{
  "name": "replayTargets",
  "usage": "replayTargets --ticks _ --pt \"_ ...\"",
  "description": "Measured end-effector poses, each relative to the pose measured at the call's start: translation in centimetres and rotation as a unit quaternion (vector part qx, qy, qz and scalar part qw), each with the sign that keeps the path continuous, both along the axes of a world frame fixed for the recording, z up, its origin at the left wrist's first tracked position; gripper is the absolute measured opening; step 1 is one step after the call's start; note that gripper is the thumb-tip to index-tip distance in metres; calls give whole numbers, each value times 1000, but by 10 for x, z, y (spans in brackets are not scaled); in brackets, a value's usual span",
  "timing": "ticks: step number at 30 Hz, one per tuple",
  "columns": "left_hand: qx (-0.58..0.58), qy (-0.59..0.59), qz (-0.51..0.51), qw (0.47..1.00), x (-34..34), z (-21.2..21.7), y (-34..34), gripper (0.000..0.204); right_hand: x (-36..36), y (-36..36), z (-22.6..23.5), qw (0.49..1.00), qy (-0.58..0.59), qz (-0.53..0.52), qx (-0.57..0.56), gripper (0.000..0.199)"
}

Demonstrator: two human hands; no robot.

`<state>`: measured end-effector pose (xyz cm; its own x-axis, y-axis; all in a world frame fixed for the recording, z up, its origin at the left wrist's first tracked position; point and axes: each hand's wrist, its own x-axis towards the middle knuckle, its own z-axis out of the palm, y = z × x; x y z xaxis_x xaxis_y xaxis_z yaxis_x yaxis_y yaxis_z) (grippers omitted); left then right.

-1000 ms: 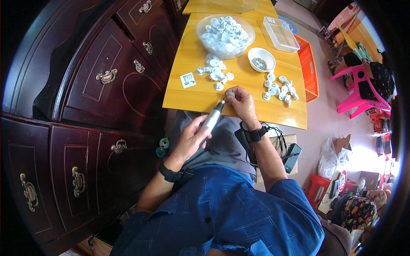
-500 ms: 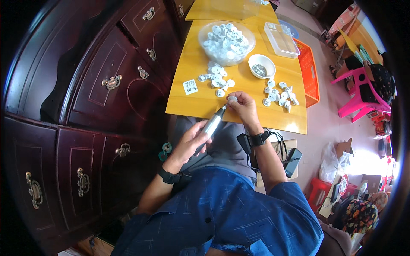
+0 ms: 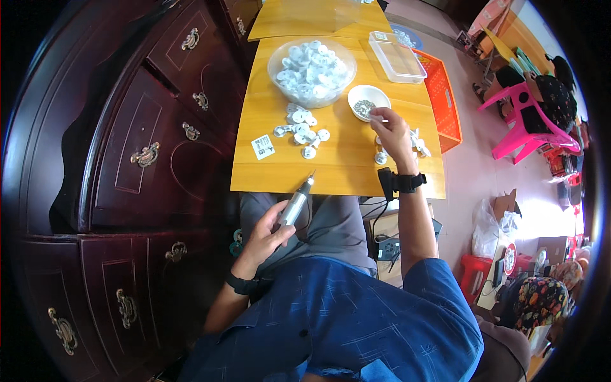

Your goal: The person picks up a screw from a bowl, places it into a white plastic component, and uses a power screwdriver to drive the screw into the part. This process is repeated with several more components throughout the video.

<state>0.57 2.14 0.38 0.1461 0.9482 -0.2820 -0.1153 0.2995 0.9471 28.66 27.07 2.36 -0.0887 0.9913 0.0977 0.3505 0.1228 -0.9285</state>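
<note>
My left hand (image 3: 262,237) is wrapped round a silver, pen-shaped electric screwdriver (image 3: 294,209), its thin bit pointing up over the table's near edge. Above the table, beside a small white bowl (image 3: 386,95) of small metal screws (image 3: 365,107), is my right hand (image 3: 396,139). Its fingertips are pinched, with something whitish at them that I cannot make out. White round plastic pieces (image 3: 301,132) lie loosely left of centre. Another group of such pieces (image 3: 418,143) is partly hidden by my right hand. Behind them a large clear bowl (image 3: 275,71) is heaped with more.
A clear plastic box (image 3: 407,75) lies at the table's right, near an orange crate (image 3: 450,105). A white printed label (image 3: 263,147) is on the left. Dark wooden drawers (image 3: 121,172) line my left side. A pink stool (image 3: 525,124) stands on the floor to the right, with a person on it.
My right hand has gone from the screwdriver's tip, where it held a white round piece, to beside the screw bowl. My left hand has drawn the screwdriver down and left. The view has shifted.
</note>
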Motion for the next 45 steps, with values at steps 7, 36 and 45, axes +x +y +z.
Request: replayTargets --ticks 7,36,45 --pt "2 6 -6 1000 -4 -1 2 58 46 -5 -14 957 -227 -108 147 17" --pt "3 31 13 999 -16 2 -3 64 -14 100 -19 847 -515 90 95 14" --pt "20 42 10 999 -13 0 -4 64 -8 91 -11 884 -447 59 123 14"
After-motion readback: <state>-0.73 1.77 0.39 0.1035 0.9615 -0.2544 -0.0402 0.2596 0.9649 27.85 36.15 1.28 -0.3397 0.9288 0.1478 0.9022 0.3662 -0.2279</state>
